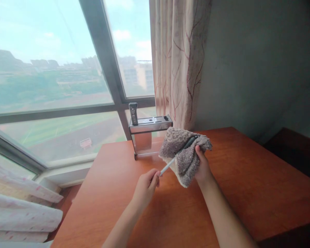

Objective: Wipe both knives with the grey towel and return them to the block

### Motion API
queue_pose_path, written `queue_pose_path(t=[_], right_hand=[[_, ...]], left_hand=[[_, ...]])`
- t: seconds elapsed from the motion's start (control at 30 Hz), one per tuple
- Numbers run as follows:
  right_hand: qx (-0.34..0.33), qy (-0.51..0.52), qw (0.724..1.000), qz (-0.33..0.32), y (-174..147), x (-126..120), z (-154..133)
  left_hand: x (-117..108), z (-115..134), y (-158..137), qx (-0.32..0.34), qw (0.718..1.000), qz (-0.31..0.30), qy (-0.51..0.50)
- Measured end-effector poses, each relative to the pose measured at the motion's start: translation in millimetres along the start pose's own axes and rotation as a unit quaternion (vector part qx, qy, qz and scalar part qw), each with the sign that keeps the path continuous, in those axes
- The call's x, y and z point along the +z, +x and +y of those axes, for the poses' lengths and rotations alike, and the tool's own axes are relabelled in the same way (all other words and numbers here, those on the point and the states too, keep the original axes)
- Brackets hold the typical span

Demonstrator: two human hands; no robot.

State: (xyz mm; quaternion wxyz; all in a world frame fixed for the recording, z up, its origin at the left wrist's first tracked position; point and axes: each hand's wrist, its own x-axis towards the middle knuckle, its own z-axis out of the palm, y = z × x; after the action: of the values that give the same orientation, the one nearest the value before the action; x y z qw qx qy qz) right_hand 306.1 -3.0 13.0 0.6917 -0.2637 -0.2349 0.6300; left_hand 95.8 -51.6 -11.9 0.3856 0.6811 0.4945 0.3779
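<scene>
My left hand [149,184] is closed round the near end of a slim tool [167,166], which has a pale, rod-like shaft and a dark, ribbed-looking far part. I cannot make out its exact kind. The tool slants up to the right, its dark part lying in a fold of a fluffy grey-brown cloth [170,143] with a pale underside. My right hand [203,165] grips this cloth from the right, thumb on top and the other fingers mostly hidden behind it. Both hands are above the table.
Behind the cloth, a metal-framed holder [151,124] with a slotted top stands on the reddish-brown wooden table [113,196]. A dark grey handle [133,113] sticks up from its left end. Beyond are a large window [54,86], a patterned curtain [182,62] and a grey wall [253,69].
</scene>
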Motion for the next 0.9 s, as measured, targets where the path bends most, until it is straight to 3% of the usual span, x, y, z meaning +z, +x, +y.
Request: queue_pose_path(t=[0.2, 0.37, 0.53, 0.73, 0.9], right_hand=[[-0.052, -0.02, 0.996, 0.064, 3, 5, 3], [-0.077, -0.043, 0.993, 0.082, 7, -3, 5], [-0.045, -0.019, 0.998, 0.048, 3, -2, 2], [-0.021, -0.018, 0.999, 0.029, -1, 1, -1], [-0.085, -0.055, 0.992, 0.071, 6, 6, 4]], left_hand=[[-7, 3, 0, 0.074, 0.99, 0.075, 0.092], [-10, 1, -3, 0.082, 0.993, 0.052, 0.067], [-7, 0, -2, 0.066, 0.997, 0.017, 0.032], [-4, 3, -2, 0.065, 0.996, -0.008, 0.069], [-2, 0, -4, 0.093, 0.981, 0.083, 0.148]])
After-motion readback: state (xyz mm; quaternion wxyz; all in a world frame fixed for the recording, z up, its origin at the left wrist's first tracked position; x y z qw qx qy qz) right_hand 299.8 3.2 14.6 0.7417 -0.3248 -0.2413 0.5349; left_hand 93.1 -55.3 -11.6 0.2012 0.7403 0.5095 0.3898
